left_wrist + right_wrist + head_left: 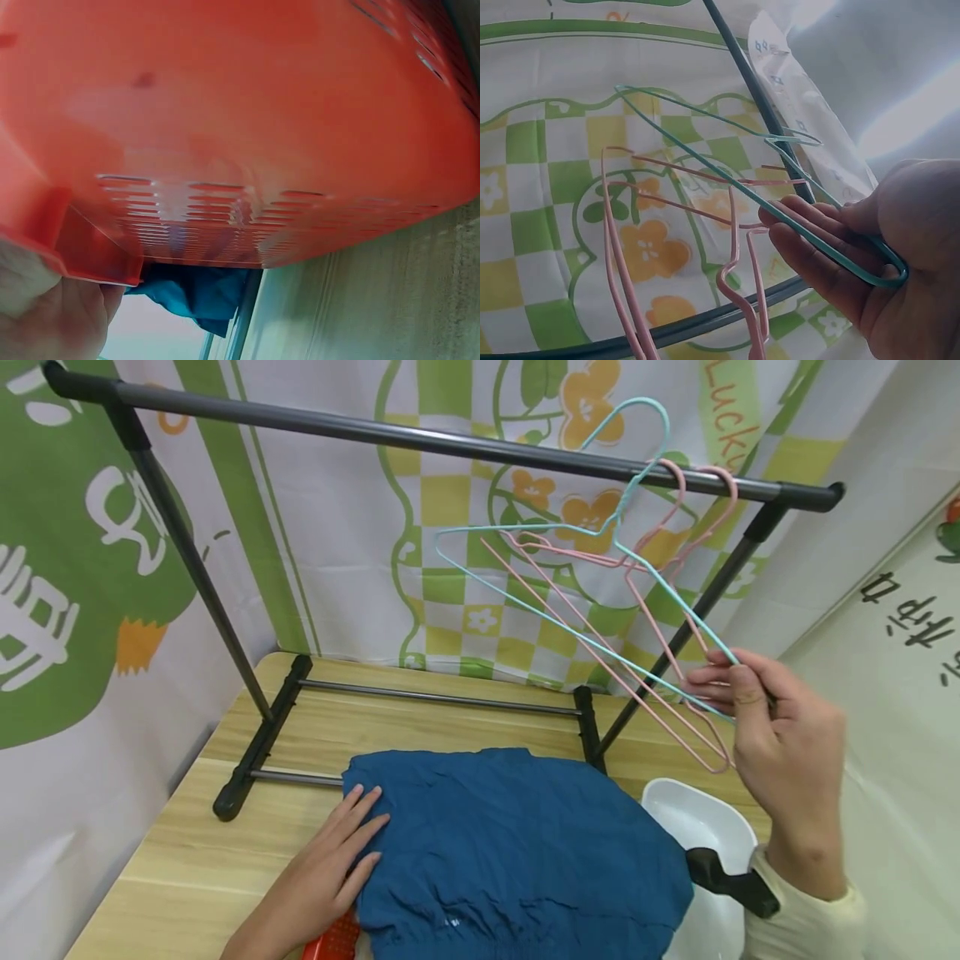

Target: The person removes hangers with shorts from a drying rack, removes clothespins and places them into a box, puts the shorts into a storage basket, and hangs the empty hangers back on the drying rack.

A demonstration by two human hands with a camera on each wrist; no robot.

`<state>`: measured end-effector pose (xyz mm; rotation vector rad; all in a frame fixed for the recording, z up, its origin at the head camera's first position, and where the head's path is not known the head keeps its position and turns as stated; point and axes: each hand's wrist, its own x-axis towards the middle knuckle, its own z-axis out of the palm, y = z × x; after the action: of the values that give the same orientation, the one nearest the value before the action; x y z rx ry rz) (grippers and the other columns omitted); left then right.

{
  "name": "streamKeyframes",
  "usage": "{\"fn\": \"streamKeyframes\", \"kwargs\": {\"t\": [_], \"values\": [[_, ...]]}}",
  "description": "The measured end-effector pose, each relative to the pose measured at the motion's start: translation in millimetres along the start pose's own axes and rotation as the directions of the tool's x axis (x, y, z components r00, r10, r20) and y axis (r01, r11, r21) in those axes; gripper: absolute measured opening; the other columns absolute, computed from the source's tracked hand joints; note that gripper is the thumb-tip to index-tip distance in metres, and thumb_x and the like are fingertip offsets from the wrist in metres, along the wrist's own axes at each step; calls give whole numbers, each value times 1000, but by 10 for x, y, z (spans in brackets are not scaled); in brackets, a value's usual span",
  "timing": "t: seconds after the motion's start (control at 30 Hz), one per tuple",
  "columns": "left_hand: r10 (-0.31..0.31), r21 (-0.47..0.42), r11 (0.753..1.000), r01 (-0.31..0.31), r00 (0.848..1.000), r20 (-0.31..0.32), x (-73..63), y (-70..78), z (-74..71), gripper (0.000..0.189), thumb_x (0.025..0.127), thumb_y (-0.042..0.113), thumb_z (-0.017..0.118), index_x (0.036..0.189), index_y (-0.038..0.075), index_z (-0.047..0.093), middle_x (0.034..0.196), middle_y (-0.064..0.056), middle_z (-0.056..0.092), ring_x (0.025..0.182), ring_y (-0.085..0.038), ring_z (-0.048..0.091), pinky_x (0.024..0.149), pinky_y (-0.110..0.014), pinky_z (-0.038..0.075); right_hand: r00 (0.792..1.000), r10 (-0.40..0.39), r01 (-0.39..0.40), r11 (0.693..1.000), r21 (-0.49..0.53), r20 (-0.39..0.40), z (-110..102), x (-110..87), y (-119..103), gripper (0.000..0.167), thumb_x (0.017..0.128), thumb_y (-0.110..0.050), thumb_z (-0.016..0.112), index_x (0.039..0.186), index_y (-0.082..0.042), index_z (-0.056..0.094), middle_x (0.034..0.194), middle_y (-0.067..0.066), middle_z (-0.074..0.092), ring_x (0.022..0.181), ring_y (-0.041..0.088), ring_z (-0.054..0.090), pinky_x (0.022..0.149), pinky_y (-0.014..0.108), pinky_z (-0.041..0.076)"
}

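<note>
In the head view my right hand (787, 735) pinches a mint-green wire hanger (517, 602) by its lower right corner. The hanger's hook loops up over the rack's top bar (450, 442). Two pink hangers (678, 668) hang close behind it on the same bar. Spread out below is a blue cloth garment (510, 852) with a gathered front edge. My left hand (322, 868) lies on its left side with the fingers extended. Beneath the garment and that hand, part of a red slotted basket (225, 135) shows; the cloth hides most of it from above.
A black metal rack stands on the wooden table (180, 868), its left foot (258, 743) behind my left hand. At the right, a white tub (705, 818) sits partly behind the garment and my right sleeve. Patterned curtains (322, 510) hang behind the rack.
</note>
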<state>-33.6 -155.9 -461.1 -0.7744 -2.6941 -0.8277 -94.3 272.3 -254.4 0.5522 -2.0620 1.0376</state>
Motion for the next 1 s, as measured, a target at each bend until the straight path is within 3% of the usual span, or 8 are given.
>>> {"fn": "streamKeyframes", "kwargs": {"t": [0.3,0.43,0.67,0.8,0.9,1.0], "values": [[-21,-5,1000,22,1000,17,-4,-16,8,43,98,16,72,140,6,63,161,-7,40,151,-34,28,118,-19,6,998,-8,9,1000,-17,59,45,5,63,20,101,14,54,113,15,70,97,12,75,90,5,73,77,17,57],[-24,-4,1000,24,1000,14,-7,-33,20,45,98,17,72,141,7,62,160,-7,41,151,-33,28,118,-18,6,996,-11,9,1000,20,93,71,-12,65,22,100,16,53,115,14,70,96,13,75,90,7,73,77,19,57],[-14,-1,1000,14,1000,10,2,-30,5,46,97,17,73,141,7,62,160,-7,42,150,-33,29,118,-19,8,986,43,-42,999,-10,158,65,-100,44,27,100,12,56,124,10,68,104,15,76,91,5,73,76,18,57],[-13,10,1000,13,999,41,18,-23,-21,47,98,19,73,142,7,61,160,-7,42,150,-33,30,119,-33,22,980,65,-55,997,-59,190,27,-192,30,33,97,13,62,129,7,68,106,16,75,88,1,73,71,16,56],[-17,16,1000,15,996,84,36,-22,-69,49,99,22,72,143,6,60,159,-7,43,150,-34,31,114,-48,34,978,53,-39,997,-73,201,6,-283,33,34,92,15,67,124,6,71,101,16,76,86,-1,72,69,12,55],[-32,23,999,29,991,133,52,-21,-163,53,100,26,72,146,5,57,159,-8,44,148,-33,33,110,-53,39,961,83,-59,994,-97,265,-25,-405,22,34,88,13,73,120,1,75,101,11,77,87,-2,71,71,10,53]]}}
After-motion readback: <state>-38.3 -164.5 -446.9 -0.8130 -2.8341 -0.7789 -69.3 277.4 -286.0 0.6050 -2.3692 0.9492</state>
